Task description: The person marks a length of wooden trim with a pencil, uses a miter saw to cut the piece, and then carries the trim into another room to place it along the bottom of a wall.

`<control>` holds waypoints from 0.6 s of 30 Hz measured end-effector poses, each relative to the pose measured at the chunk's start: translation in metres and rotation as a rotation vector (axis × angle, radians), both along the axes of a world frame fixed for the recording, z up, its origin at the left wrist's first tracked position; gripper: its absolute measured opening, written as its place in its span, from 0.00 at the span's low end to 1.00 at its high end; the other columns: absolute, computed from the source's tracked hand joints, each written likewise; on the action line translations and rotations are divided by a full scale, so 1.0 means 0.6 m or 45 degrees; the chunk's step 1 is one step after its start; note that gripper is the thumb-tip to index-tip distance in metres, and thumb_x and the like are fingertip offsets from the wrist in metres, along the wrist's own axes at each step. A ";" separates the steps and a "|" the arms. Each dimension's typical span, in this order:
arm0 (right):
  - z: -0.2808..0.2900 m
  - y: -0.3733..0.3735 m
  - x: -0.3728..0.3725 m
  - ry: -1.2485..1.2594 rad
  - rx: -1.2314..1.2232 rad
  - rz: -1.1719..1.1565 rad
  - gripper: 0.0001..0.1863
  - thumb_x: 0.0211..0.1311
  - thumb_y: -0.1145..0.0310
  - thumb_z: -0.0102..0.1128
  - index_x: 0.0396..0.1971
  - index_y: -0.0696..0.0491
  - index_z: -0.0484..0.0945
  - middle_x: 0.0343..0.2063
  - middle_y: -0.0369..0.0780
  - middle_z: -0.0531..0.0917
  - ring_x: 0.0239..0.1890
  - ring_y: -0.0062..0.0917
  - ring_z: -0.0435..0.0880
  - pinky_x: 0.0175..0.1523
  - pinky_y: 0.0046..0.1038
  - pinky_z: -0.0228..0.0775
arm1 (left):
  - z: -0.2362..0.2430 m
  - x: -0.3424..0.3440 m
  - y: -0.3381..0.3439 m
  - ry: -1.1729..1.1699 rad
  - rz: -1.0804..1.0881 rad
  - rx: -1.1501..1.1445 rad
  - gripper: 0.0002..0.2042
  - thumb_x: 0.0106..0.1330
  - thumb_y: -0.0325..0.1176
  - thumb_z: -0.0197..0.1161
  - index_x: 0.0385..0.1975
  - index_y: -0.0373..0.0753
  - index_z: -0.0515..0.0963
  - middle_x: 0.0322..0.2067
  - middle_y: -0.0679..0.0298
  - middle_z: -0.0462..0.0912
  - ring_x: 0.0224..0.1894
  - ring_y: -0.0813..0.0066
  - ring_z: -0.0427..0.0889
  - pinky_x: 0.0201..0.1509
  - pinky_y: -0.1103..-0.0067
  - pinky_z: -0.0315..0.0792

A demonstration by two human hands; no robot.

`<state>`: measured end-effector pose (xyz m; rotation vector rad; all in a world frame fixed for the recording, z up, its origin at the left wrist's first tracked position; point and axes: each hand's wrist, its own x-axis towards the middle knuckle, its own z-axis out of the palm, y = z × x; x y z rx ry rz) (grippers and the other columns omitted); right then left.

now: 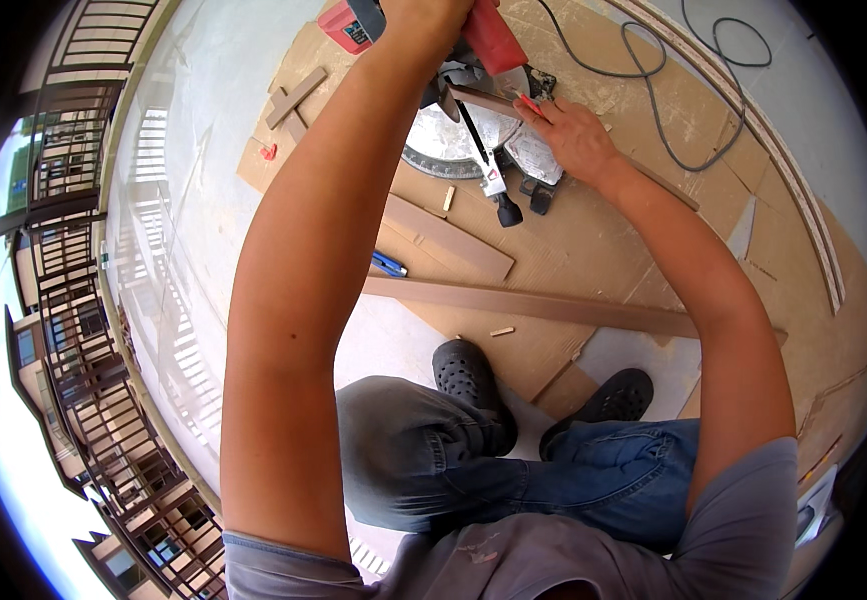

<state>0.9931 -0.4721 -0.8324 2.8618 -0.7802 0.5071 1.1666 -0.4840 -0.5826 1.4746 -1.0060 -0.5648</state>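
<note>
A red and grey mitre saw point(498, 45) stands at the far middle, its round metal base point(443, 140) dusty with sawdust. My left hand point(425, 18) reaches up to the saw's head and grips it; the upper frame edge cuts off its fingers. To the right of the blade, my right hand point(575, 138) holds a brown wooden strip point(483, 100) on the saw's base. Its fingers are closed over the strip, and a small red object point(530, 104), perhaps a pencil, shows at the fingertips. The strip runs on to the right beneath the hand.
Cardboard sheets point(578, 240) cover the floor. A long board point(543, 303), a shorter board point(450, 236), a blue utility knife point(389, 264) and small wood offcuts lie nearer me. A dark cable point(658, 110) loops at the far right; a railing point(83, 310) lines the left.
</note>
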 end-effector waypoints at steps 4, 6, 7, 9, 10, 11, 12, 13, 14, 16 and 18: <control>0.001 0.004 0.000 -0.007 -0.010 -0.007 0.31 0.61 0.73 0.56 0.68 0.48 0.74 0.40 0.36 0.81 0.44 0.28 0.81 0.53 0.29 0.76 | -0.003 -0.003 0.003 -0.032 0.044 0.027 0.21 0.66 0.26 0.56 0.58 0.28 0.63 0.24 0.56 0.77 0.19 0.65 0.80 0.23 0.70 0.77; 0.001 0.005 -0.003 0.014 0.008 -0.015 0.31 0.61 0.73 0.56 0.68 0.48 0.74 0.40 0.35 0.81 0.45 0.28 0.80 0.53 0.28 0.76 | -0.005 -0.004 0.003 -0.045 0.067 0.051 0.21 0.66 0.26 0.56 0.58 0.28 0.63 0.24 0.57 0.78 0.20 0.65 0.80 0.24 0.70 0.77; 0.001 0.005 -0.004 0.023 0.022 -0.018 0.31 0.61 0.74 0.56 0.68 0.48 0.74 0.40 0.35 0.81 0.45 0.28 0.80 0.54 0.28 0.76 | -0.005 -0.003 0.005 -0.053 0.077 0.064 0.21 0.66 0.26 0.56 0.58 0.28 0.63 0.24 0.57 0.78 0.20 0.66 0.80 0.24 0.70 0.77; 0.000 0.005 -0.005 0.003 0.044 -0.002 0.31 0.61 0.74 0.56 0.67 0.49 0.75 0.40 0.35 0.81 0.46 0.27 0.80 0.54 0.28 0.75 | -0.008 -0.004 0.009 -0.044 0.104 0.067 0.21 0.66 0.27 0.56 0.57 0.29 0.64 0.25 0.57 0.79 0.20 0.67 0.80 0.25 0.71 0.77; 0.000 0.005 -0.005 -0.026 0.053 0.014 0.30 0.61 0.74 0.56 0.67 0.49 0.75 0.40 0.35 0.81 0.46 0.27 0.80 0.55 0.28 0.75 | -0.009 -0.004 0.011 -0.042 0.111 0.070 0.20 0.66 0.27 0.56 0.57 0.29 0.65 0.26 0.57 0.79 0.20 0.67 0.80 0.25 0.71 0.78; -0.001 0.004 -0.005 -0.051 0.063 0.019 0.30 0.61 0.74 0.56 0.67 0.49 0.75 0.40 0.34 0.81 0.47 0.27 0.79 0.55 0.28 0.75 | -0.011 -0.006 0.014 -0.079 0.135 0.074 0.20 0.66 0.28 0.56 0.56 0.30 0.65 0.27 0.56 0.80 0.21 0.67 0.81 0.27 0.71 0.78; -0.003 0.003 -0.005 -0.083 0.057 0.030 0.30 0.62 0.73 0.56 0.67 0.49 0.75 0.40 0.34 0.81 0.47 0.27 0.79 0.55 0.28 0.75 | -0.013 -0.007 0.016 -0.118 0.153 0.081 0.19 0.66 0.29 0.56 0.56 0.30 0.66 0.27 0.56 0.81 0.22 0.66 0.81 0.28 0.71 0.78; -0.004 0.001 -0.005 -0.111 0.050 0.038 0.29 0.62 0.73 0.56 0.66 0.50 0.75 0.40 0.34 0.80 0.47 0.26 0.79 0.54 0.28 0.74 | -0.017 -0.009 0.018 -0.159 0.171 0.087 0.19 0.66 0.29 0.56 0.55 0.30 0.67 0.28 0.55 0.81 0.23 0.66 0.82 0.30 0.71 0.79; -0.006 0.000 -0.004 -0.102 0.066 0.038 0.29 0.63 0.73 0.56 0.66 0.50 0.75 0.40 0.34 0.80 0.47 0.26 0.79 0.54 0.28 0.74 | -0.022 -0.011 0.020 -0.368 0.275 0.087 0.18 0.66 0.32 0.57 0.53 0.30 0.70 0.31 0.53 0.83 0.28 0.64 0.84 0.37 0.70 0.79; -0.011 -0.001 -0.004 -0.107 0.037 0.036 0.28 0.63 0.72 0.56 0.66 0.50 0.75 0.40 0.33 0.80 0.46 0.26 0.79 0.53 0.28 0.74 | -0.036 -0.017 0.025 -0.394 0.288 0.072 0.18 0.65 0.32 0.58 0.52 0.30 0.71 0.33 0.51 0.83 0.32 0.62 0.85 0.41 0.70 0.79; -0.016 -0.002 -0.004 -0.095 0.041 0.026 0.28 0.64 0.72 0.56 0.66 0.50 0.75 0.40 0.32 0.80 0.46 0.25 0.78 0.52 0.28 0.74 | -0.053 -0.022 0.031 -0.539 0.324 -0.026 0.20 0.65 0.32 0.59 0.54 0.30 0.70 0.35 0.49 0.83 0.35 0.59 0.85 0.44 0.71 0.78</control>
